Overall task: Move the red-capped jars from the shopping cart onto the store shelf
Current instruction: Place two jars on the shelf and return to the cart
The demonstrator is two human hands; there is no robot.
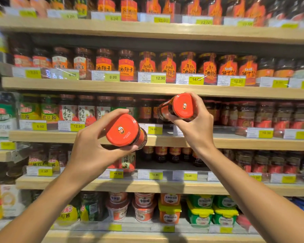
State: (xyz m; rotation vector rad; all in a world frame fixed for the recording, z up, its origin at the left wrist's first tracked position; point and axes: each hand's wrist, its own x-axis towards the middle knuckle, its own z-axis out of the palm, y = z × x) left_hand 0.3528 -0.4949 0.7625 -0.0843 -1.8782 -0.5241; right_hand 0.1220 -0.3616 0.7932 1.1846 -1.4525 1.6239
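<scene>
Left hand: a red-capped jar is held.
Right hand: a second jar is held.
Left: both to be set on the shelf ahead.

Yellow price tags, green-lidded tubs

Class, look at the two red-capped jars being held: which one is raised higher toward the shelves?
The jar in the right hand, jar: its cap sits above the 16.90 price tag, while the left hand's jar is lower.
</scene>
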